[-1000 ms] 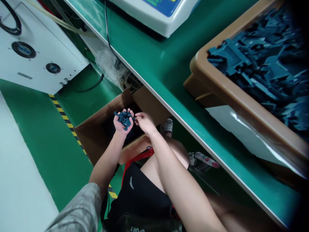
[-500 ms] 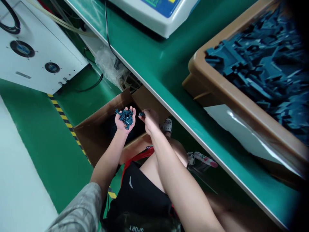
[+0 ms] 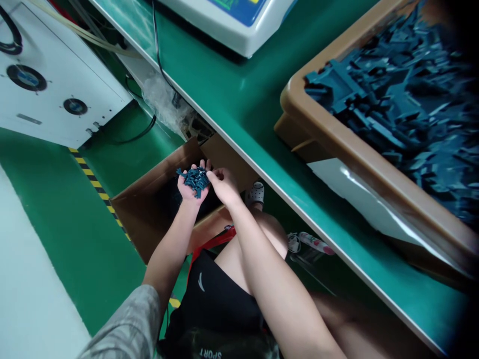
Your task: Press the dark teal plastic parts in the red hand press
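Observation:
A heap of small dark teal plastic parts (image 3: 196,180) lies in my left hand (image 3: 191,196), which is cupped palm up with the fingers curled around it. At the right side of that heap is my right hand (image 3: 223,185), its thumb and fingers drawn together at the edge of the parts. What sits between those fingertips is hidden. Both hands are over an open cardboard box (image 3: 140,212), whose inside is dark; its contents cannot be made out.
A green table (image 3: 239,107) runs diagonally beside me. On it stand a brown bin (image 3: 299,94) heaped with teal plastic pieces (image 3: 377,109) and a white scale (image 3: 239,35). A white machine (image 3: 56,104) with fans stands left. My knee and a shoe (image 3: 256,193) are near the box.
My right hand has moved left to the heap in my left palm. The small teal part that showed at its fingertips is no longer visible there. The view has shifted slightly.

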`<action>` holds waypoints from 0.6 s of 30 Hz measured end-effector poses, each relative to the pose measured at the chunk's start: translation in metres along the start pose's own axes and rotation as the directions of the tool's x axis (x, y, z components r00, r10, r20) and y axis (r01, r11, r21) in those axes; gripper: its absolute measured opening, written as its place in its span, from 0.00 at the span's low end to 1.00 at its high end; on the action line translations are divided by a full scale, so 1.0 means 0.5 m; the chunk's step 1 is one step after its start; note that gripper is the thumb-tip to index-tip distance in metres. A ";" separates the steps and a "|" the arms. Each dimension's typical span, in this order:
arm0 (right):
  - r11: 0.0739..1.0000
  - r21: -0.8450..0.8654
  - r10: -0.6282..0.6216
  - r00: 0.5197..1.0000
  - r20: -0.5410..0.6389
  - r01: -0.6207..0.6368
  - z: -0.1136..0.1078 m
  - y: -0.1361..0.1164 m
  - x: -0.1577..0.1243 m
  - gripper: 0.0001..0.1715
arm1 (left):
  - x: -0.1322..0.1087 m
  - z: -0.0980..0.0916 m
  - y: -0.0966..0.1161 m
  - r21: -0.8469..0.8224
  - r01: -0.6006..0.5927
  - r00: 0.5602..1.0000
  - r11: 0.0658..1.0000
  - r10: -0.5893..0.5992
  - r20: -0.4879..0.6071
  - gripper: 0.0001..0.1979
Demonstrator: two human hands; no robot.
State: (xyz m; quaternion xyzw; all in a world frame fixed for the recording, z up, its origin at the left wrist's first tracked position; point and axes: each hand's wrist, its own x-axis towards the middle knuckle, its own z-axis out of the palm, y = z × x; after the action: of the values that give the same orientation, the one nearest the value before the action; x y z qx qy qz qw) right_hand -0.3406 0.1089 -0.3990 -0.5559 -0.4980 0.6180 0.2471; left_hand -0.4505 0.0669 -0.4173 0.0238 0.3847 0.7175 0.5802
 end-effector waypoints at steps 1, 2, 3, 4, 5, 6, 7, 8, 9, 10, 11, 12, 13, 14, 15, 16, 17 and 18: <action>0.999 -0.034 -0.019 1.000 0.010 0.020 0.000 0.001 -0.002 0.13 | 0.002 0.000 -0.003 0.028 0.011 1.000 1.000 -0.010 -0.015 0.27; 0.998 -0.057 -0.034 0.999 0.029 0.035 0.000 0.002 -0.004 0.12 | 0.004 0.000 -0.006 0.058 0.018 0.999 0.998 -0.016 -0.034 0.29; 0.996 -0.073 -0.045 0.997 0.055 0.049 0.000 0.004 -0.005 0.11 | 0.005 0.000 -0.009 0.091 0.020 0.998 0.996 -0.015 -0.057 0.31; 0.995 -0.086 -0.052 0.996 0.077 0.059 -0.002 0.005 -0.005 0.09 | 0.006 0.001 -0.011 0.121 0.021 0.997 0.992 -0.011 -0.081 0.32; 0.993 -0.098 -0.055 0.995 0.089 0.064 -0.003 0.006 -0.006 0.08 | 0.006 0.001 -0.012 0.144 0.020 0.995 0.989 -0.005 -0.104 0.32; 0.992 -0.110 -0.051 0.995 0.088 0.061 -0.006 0.007 -0.006 0.07 | 0.006 0.001 -0.013 0.154 0.019 0.993 0.988 0.000 -0.121 0.32; 0.991 -0.123 -0.041 0.996 0.081 0.051 -0.008 0.006 -0.005 0.08 | 0.006 0.001 -0.014 0.148 0.017 0.992 0.989 0.002 -0.125 0.31; 0.990 -0.134 -0.029 0.997 0.066 0.038 -0.010 0.005 -0.005 0.09 | 0.005 0.000 -0.015 0.126 0.012 0.993 0.992 0.002 -0.114 0.30; 0.990 -0.140 -0.017 0.999 0.049 0.023 -0.011 0.004 -0.004 0.10 | 0.005 -0.002 -0.015 0.091 0.005 0.996 0.996 0.003 -0.090 0.29; 0.990 -0.140 -0.004 0.999 0.035 0.009 -0.012 0.002 -0.003 0.09 | 0.005 -0.005 -0.015 0.052 -0.005 0.998 0.999 0.008 -0.060 0.27; 0.991 -0.137 0.007 1.000 0.028 -0.003 -0.013 0.001 -0.003 0.08 | 0.005 -0.007 -0.015 0.015 -0.015 0.999 1.000 0.015 -0.030 0.25; 0.991 -0.136 0.010 0.999 0.033 -0.005 -0.013 0.000 -0.002 0.06 | 0.005 -0.010 -0.014 -0.012 -0.024 1.000 1.000 0.024 -0.011 0.24; 0.990 -0.139 0.005 0.999 0.041 0.001 -0.013 0.001 -0.002 0.05 | 0.006 -0.013 -0.014 -0.023 -0.025 1.000 0.999 0.024 -0.005 0.23; 0.989 -0.146 -0.007 0.999 0.047 0.014 -0.012 0.001 -0.001 0.04 | 0.006 -0.015 -0.013 -0.018 -0.017 1.000 1.000 0.016 -0.013 0.23; 0.987 -0.159 -0.019 0.999 0.050 0.027 -0.012 0.003 -0.001 0.03 | 0.006 -0.017 -0.012 -0.005 -0.002 1.000 1.000 0.002 -0.030 0.23; 0.984 -0.173 -0.029 0.998 0.047 0.037 -0.012 0.005 -0.001 0.04 | 0.006 -0.018 -0.012 0.004 0.011 0.999 1.000 -0.011 -0.051 0.23; 0.982 -0.186 -0.038 0.998 0.043 0.045 -0.011 0.008 0.000 0.05 | 0.007 -0.018 -0.011 0.002 0.019 0.998 1.000 -0.019 -0.067 0.23; 0.980 -0.192 -0.045 0.998 0.044 0.053 -0.010 0.011 0.000 0.08 | 0.007 -0.017 -0.011 -0.016 0.017 0.997 1.000 -0.018 -0.075 0.22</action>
State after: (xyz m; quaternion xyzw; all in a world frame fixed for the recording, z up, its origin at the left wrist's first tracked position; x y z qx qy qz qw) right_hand -0.3347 0.1086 -0.4035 -0.5525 -0.5739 0.5713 0.1975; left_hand -0.4510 0.0656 -0.4278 -0.0112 0.4007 0.7157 0.5719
